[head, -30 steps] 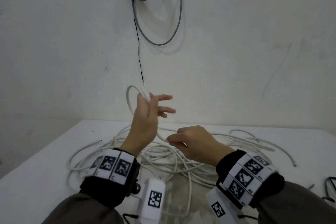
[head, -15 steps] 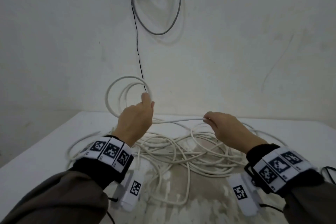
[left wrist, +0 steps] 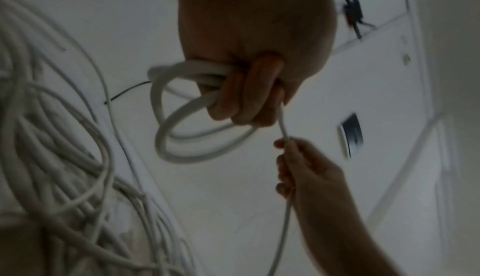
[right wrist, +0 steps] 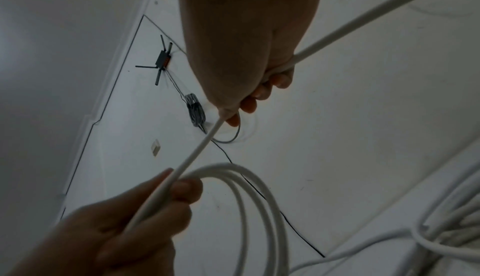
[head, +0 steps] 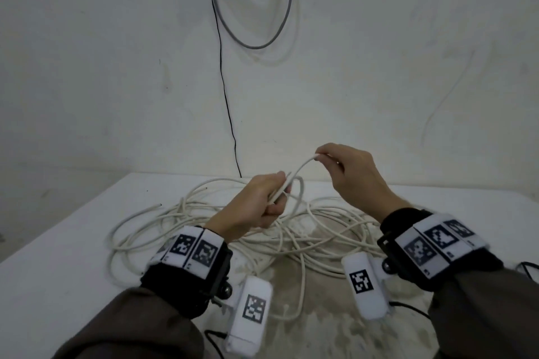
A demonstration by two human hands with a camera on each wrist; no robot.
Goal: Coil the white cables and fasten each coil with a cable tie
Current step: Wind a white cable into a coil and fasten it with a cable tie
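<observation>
Head view: we grip a few small loops of white cable (head: pixel 294 183) in our left hand (head: pixel 253 210), fingers curled round them above the table (head: pixel 58 256), while our right hand (head: pixel 347 175) pinches the next length between thumb and fingertips. Most cable lies tangled in a pile (head: pixel 291 230) below. Light, springy, smooth stuff, we judge — best held where loops cross, or they spring open.

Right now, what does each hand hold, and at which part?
Left hand grips the gathered loops of the white cable. Right hand pinches the free strand beside the coil.
</observation>
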